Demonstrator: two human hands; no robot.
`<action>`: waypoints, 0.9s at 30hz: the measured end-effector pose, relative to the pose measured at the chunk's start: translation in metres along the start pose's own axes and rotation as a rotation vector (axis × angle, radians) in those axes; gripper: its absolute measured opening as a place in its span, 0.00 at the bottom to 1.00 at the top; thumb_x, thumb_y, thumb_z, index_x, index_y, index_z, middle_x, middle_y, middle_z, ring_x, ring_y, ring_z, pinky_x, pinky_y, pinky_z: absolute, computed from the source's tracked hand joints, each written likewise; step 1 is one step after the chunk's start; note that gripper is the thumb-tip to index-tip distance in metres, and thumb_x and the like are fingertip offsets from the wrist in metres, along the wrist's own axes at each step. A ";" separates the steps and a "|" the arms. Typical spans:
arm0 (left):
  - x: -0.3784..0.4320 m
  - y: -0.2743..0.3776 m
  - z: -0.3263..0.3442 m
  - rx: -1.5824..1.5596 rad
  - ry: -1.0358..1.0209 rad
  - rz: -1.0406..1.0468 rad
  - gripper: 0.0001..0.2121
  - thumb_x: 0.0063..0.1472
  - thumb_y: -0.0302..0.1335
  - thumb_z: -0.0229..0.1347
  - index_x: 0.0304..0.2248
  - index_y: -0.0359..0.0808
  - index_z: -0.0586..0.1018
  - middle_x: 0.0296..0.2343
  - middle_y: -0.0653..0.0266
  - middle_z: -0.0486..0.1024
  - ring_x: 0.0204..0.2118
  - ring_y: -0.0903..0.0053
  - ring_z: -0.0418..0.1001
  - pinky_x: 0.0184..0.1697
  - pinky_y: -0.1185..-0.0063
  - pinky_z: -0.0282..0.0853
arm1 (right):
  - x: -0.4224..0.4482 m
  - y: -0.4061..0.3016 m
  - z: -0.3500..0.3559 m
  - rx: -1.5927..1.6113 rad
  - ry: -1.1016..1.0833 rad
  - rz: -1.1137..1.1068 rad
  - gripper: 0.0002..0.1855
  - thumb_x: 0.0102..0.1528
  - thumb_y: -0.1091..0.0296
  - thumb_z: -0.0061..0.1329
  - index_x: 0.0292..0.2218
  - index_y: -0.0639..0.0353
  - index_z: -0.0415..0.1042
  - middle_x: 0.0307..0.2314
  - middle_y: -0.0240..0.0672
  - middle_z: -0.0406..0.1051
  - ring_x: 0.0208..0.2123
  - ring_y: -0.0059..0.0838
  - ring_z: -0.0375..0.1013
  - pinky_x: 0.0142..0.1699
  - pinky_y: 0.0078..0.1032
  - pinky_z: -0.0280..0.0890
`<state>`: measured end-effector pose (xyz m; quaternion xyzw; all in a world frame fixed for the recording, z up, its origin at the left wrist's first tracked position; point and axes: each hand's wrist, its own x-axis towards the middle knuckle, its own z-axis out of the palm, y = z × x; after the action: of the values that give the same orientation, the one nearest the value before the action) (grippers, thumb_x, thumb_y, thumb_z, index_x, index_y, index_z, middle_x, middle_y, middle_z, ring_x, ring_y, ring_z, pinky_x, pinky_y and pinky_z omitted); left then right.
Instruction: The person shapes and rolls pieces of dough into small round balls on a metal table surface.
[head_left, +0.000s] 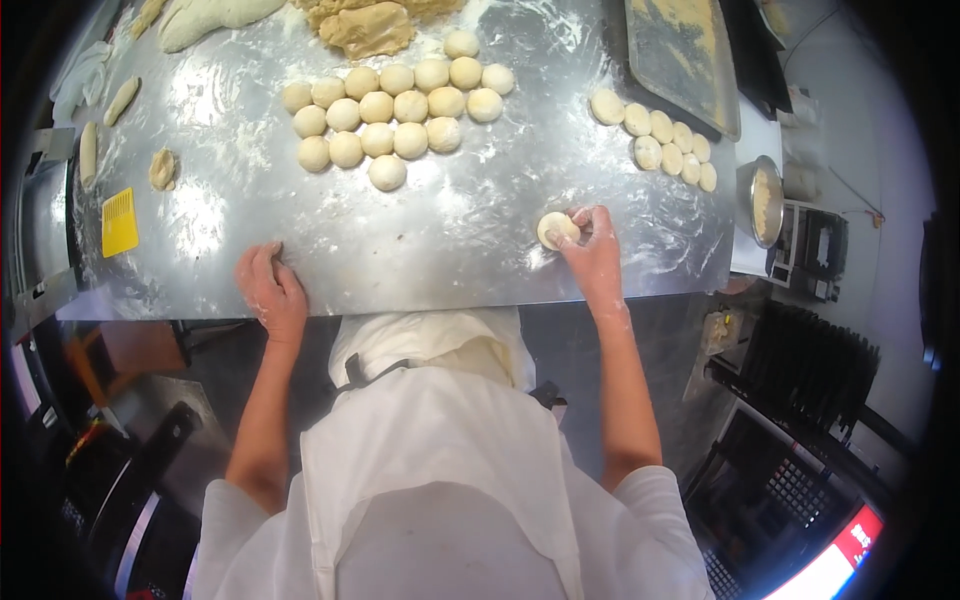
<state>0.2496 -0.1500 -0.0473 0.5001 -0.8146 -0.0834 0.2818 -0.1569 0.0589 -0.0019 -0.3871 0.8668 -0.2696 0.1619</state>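
Note:
My right hand (596, 251) pinches a flattened round of dough (557, 230) between thumb and fingers, low over the floured steel table (435, 247) near its front edge. Further left, my left hand (271, 289) rests at the same edge with nothing visible in it, its fingers loosely curled and the thumb a little apart. Ahead of me lie rows of round dough balls (377, 139). To the right, several flattened dough rounds (661, 126) sit close together in two slanting rows.
A metal tray (686, 56) dusted with crumbs stands at the back right, beyond a steel bowl (765, 201). A yellow dough scraper (120, 223), a small dough lump (162, 169) and two dough strips (121, 101) lie left. Larger masses of brown (367, 30) and pale dough (214, 21) lie at the back.

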 end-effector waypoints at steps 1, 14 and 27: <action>0.000 -0.001 0.000 0.005 0.001 0.007 0.13 0.60 0.15 0.51 0.43 0.32 0.79 0.43 0.50 0.76 0.49 0.54 0.70 0.56 0.64 0.63 | -0.002 -0.003 0.002 0.224 -0.017 0.118 0.18 0.50 0.75 0.64 0.38 0.64 0.68 0.39 0.46 0.73 0.43 0.47 0.74 0.53 0.39 0.68; 0.000 0.002 -0.001 -0.005 -0.010 0.005 0.13 0.59 0.16 0.50 0.44 0.32 0.79 0.44 0.49 0.75 0.49 0.52 0.69 0.56 0.62 0.62 | 0.014 -0.018 -0.004 0.265 0.393 0.137 0.21 0.62 0.68 0.53 0.55 0.65 0.70 0.54 0.51 0.71 0.57 0.52 0.68 0.64 0.43 0.59; -0.003 -0.001 -0.003 0.004 -0.029 -0.009 0.13 0.60 0.17 0.51 0.45 0.32 0.78 0.45 0.48 0.74 0.50 0.51 0.69 0.57 0.62 0.62 | 0.049 -0.008 0.006 0.270 0.111 0.188 0.26 0.58 0.56 0.59 0.53 0.62 0.73 0.54 0.50 0.70 0.60 0.51 0.65 0.65 0.42 0.58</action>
<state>0.2533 -0.1474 -0.0467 0.5032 -0.8164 -0.0900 0.2686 -0.1805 0.0153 -0.0053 -0.2634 0.8627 -0.3881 0.1891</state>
